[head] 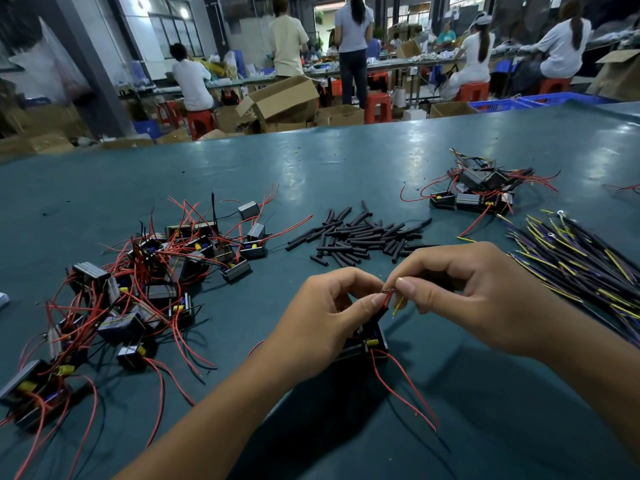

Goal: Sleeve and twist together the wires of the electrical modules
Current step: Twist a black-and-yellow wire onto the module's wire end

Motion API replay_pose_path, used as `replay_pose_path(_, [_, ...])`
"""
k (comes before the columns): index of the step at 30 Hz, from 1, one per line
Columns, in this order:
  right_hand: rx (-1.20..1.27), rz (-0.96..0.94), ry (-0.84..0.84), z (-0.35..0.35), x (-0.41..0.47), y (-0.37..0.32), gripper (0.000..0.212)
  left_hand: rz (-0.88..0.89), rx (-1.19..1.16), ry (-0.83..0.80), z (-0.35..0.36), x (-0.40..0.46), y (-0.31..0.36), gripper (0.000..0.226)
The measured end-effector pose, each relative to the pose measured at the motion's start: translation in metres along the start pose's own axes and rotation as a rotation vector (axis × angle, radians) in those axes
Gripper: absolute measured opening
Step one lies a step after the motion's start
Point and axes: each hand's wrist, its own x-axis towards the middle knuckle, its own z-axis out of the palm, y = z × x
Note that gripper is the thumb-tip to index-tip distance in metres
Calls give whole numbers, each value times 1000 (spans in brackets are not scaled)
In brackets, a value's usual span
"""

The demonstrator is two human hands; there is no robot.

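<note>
A black electrical module (372, 342) sits on the green table under my hands, with a red wire (401, 386) trailing toward me. My left hand (322, 313) pinches the module's red lead near its bare tip. My right hand (474, 292) pinches a yellow-striped wire (399, 304) against that tip, where the two ends (388, 290) meet between my thumbs. A loose pile of short black sleeves (363, 237) lies just beyond my hands.
A heap of modules with red and black wires (138, 282) covers the left of the table (311, 168). A smaller group of modules (478, 192) lies far right. Dark yellow-striped wires (581, 265) fan out at right. People work at benches behind.
</note>
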Motion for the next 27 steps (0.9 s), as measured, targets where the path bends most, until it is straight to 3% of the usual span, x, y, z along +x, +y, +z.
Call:
replay_pose_path(4, [162, 63, -38, -2, 0, -3, 11, 38, 44, 79, 2, 0, 0, 3])
replay_pose_path(8, [238, 157, -62, -5, 0, -3, 12, 27, 132, 152, 0, 1, -1, 19])
replay_pose_path(13, [315, 259, -162, -9, 0, -4, 10, -32, 218, 22, -10, -2, -6, 34])
replay_pose_path(18, [276, 303, -230, -13, 1, -10, 13, 21, 373, 88, -5, 7, -6, 32])
replay_pose_path(21, [307, 371, -251, -13, 2, -11, 8, 11, 516, 72, 5, 13, -7, 44])
replay_pose_path(27, [416, 524, -216, -11, 2, -9, 12, 33, 379, 170, 11, 13, -7, 29])
